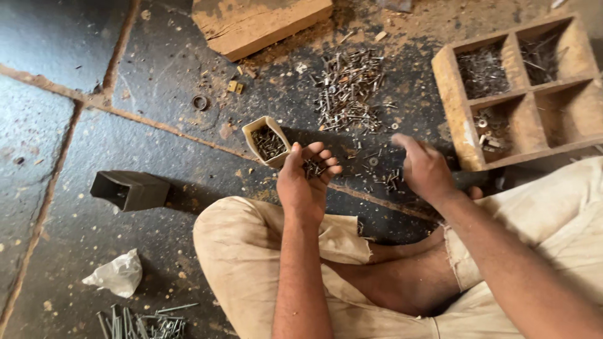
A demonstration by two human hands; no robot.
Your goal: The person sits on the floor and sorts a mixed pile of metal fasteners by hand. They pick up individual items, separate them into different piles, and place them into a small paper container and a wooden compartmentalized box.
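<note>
Dusty stone floor [56,37], left hand [304,179] palm-up cupping screws [312,167], orientations unclear

Open floor [56,125] at left: bare slabs, wide passage. Dark square tube [130,189] lies near left knee, crumpled white bag [117,274] and long nails [141,322] below it. Ahead of left hand [304,182]: small box of screws [267,141] just beside fingertips. Ahead of right hand [424,169]: loose screw pile [348,91] across floor, narrow bare gap before it. Wooden tray [453,100] blocks right side; wood block [257,22] closes top.
</note>
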